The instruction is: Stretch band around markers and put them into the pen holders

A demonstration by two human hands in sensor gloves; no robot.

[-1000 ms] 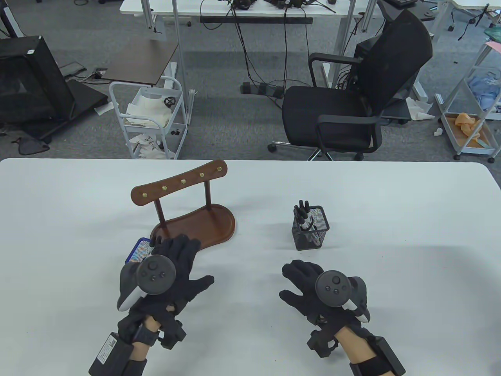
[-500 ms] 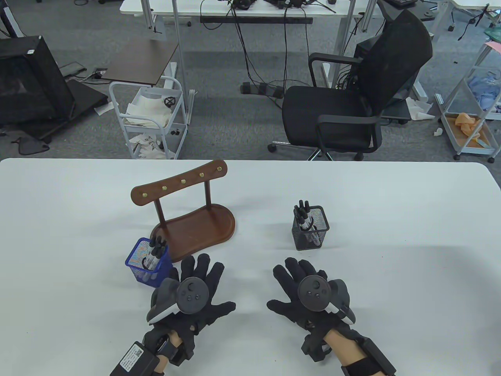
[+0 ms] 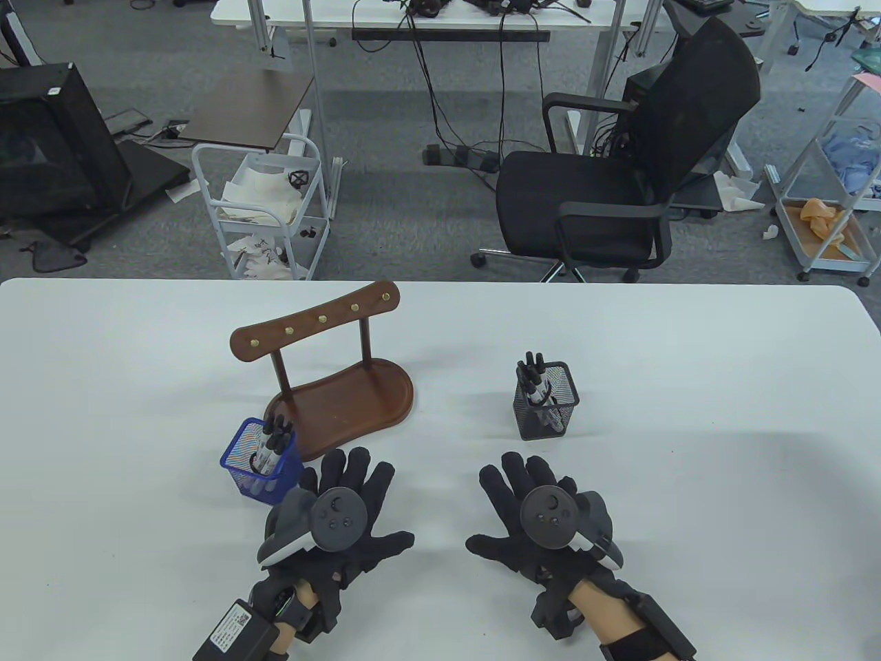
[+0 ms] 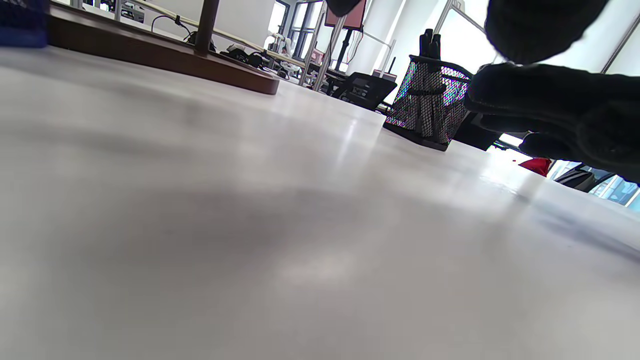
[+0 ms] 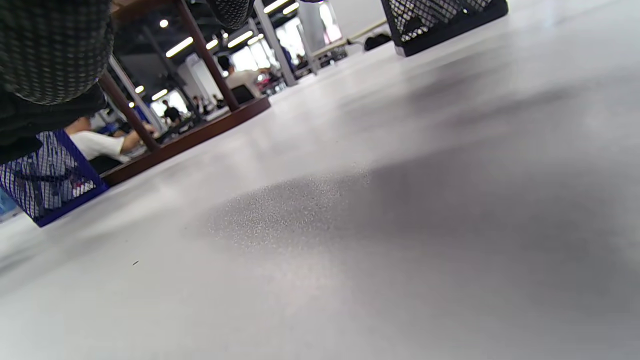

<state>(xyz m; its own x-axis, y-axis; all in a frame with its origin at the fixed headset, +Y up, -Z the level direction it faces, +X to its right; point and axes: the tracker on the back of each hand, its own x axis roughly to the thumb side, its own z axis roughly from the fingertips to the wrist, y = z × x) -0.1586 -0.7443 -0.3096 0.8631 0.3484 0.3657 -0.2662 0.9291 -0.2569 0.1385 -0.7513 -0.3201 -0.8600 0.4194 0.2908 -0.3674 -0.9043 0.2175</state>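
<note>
A blue mesh pen holder [image 3: 258,464] stands in front of the wooden stand, with a bundle of black-capped markers [image 3: 270,445] upright in it. A black mesh pen holder [image 3: 548,402] at centre right holds another bundle of markers [image 3: 533,380]. My left hand [image 3: 351,513] lies flat on the table just right of the blue holder, fingers spread, holding nothing. My right hand [image 3: 526,506] lies flat below the black holder, fingers spread and empty. The black holder [image 4: 427,102] shows in the left wrist view, the blue holder [image 5: 42,177] in the right wrist view.
A brown wooden stand [image 3: 330,372] with a peg rail sits behind the blue holder. The white table [image 3: 688,385] stretches wide on both sides. An office chair [image 3: 619,172] and a wire cart [image 3: 265,213] stand beyond the far edge.
My left hand came away from the blue holder, leaving the markers in it, and moved right to lie flat. My right hand shifted slightly left. Both have held still for the last half second.
</note>
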